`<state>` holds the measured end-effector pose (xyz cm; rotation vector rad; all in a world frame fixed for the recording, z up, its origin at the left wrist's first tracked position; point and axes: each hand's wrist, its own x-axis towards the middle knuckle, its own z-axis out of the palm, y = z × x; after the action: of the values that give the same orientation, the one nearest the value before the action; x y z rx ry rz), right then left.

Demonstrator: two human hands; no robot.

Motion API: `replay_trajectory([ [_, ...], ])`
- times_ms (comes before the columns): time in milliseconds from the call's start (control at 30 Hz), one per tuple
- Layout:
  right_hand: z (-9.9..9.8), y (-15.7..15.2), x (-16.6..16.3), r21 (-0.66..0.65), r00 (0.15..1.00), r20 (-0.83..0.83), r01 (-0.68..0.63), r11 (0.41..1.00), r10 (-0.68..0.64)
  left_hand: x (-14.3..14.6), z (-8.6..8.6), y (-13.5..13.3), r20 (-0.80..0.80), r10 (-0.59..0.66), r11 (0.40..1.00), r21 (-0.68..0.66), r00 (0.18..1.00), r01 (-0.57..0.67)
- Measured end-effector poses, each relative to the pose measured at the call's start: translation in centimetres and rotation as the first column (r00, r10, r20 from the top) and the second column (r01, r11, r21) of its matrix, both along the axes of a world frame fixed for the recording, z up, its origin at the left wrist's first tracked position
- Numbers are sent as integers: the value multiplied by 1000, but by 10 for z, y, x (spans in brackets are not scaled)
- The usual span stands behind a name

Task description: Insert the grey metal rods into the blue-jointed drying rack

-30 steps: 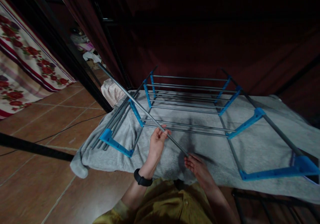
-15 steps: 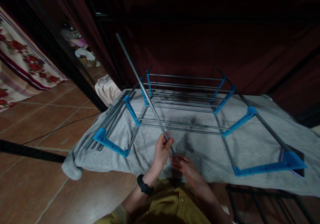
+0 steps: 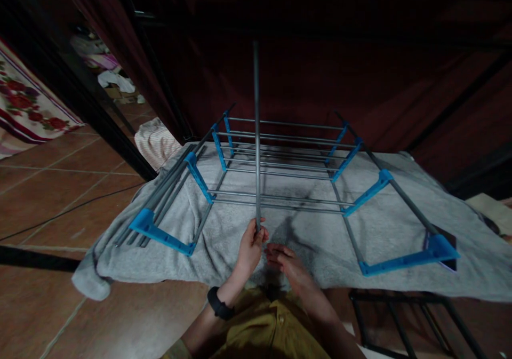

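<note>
My left hand is closed around the lower end of a grey metal rod, which stands nearly upright in front of me. Close by on the right is my right hand, fingers extended and apart from the rod. Beyond both hands, a drying rack frame of grey tubes lies on the bed. Blue plastic brackets join its side tubes, and thin crossbars span the far part. Its near part, between the two front brackets, has no crossbar.
Several loose grey rods lie along the bed's left side. A grey blanket covers the bed. A dark phone-like object lies beneath the front right bracket. Black metal posts rise at left, and a black metal frame stands low at right.
The rod has swung from leaning left to nearly upright in my left hand. My right hand has come away from its lower end. The view has shifted slightly right.
</note>
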<state>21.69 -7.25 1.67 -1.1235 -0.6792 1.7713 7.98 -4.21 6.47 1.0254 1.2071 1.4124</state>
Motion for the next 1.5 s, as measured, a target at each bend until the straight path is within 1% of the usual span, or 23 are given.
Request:
replay_trajectory([
  [67,2,5,9,46,1000,3,10,999,-10,-9,-3,1,-43,-9,1000,17,999,9],
  [133,4,13,19,71,999,7,39,997,-40,-20,-7,1,-143,-17,999,28,990,21],
  [233,11,25,32,86,994,15,110,990,-111,-36,-15,1,-325,-21,999,26,945,32],
  [300,17,33,39,105,986,12,162,981,-164,-44,-22,0,-405,-25,999,11,914,33],
  [400,28,45,49,138,968,6,247,959,-250,-54,-32,-2,-471,-19,1000,-2,882,20],
  [533,43,63,62,171,930,-29,366,915,-367,-69,-42,-5,-518,7,1000,20,855,4],
  [600,50,74,71,179,907,-60,421,889,-417,-79,-45,-7,-557,-2,999,29,831,22],
  [667,55,85,80,189,885,-99,465,865,-454,-89,-46,-10,-595,-52,997,9,802,71],
  [767,63,100,92,199,857,-159,515,834,-491,-104,-50,-14,-624,-117,991,-22,773,133],
  [933,72,118,107,184,807,-199,588,788,-556,-122,-65,-17,-638,-134,988,-29,759,150],
  [1000,73,122,112,191,786,-204,616,764,-583,-126,-67,-18,-639,-137,987,-28,756,156],
  [1067,73,124,117,208,774,-200,633,746,-601,-128,-64,-19,-646,-138,987,-27,751,158],
  [1233,73,126,130,266,768,-177,639,722,-615,-133,-50,-21,-672,-171,982,-56,721,181],
  [1300,73,126,133,284,768,-168,638,716,-618,-136,-50,-20,-674,-177,982,-72,717,174],
  [1367,73,125,135,295,771,-163,634,715,-616,-139,-56,-19,-670,-180,983,-89,720,162],
  [1500,71,122,138,278,759,-185,650,707,-625,-143,-76,-13,-665,-143,990,-88,733,113],
])
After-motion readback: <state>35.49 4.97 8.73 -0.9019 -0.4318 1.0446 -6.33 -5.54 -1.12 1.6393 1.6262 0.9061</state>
